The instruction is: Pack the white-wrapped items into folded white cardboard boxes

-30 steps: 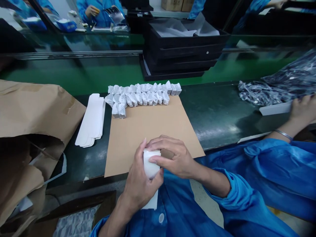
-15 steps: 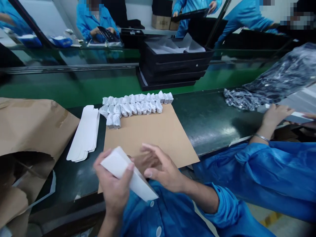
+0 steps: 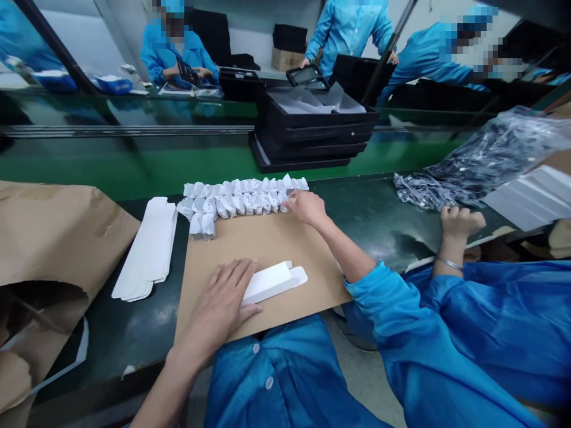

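A narrow white carton (image 3: 271, 282) lies on the brown cardboard sheet (image 3: 250, 238), its end flap open toward the right. My left hand (image 3: 225, 297) grips its left end, fingers over the far side and thumb along the near side. At the right end of the rows of small paper-wrapped packets (image 3: 241, 196), my right hand (image 3: 307, 208) has its bent fingertips closed on a packet, which they partly hide. Flattened white cartons (image 3: 149, 249) are stacked left of the sheet.
A large brown paper bag (image 3: 57, 232) stands at the left. Black boxes (image 3: 312, 134) are piled behind the packets. Clear plastic bags (image 3: 464, 166) lie at the right, near a co-worker's closed hand (image 3: 461, 223). Other people in blue work across the bench.
The white carton has come down from in front of my body onto the cardboard, under my left hand. My right hand has left it and reached forward to the packets.
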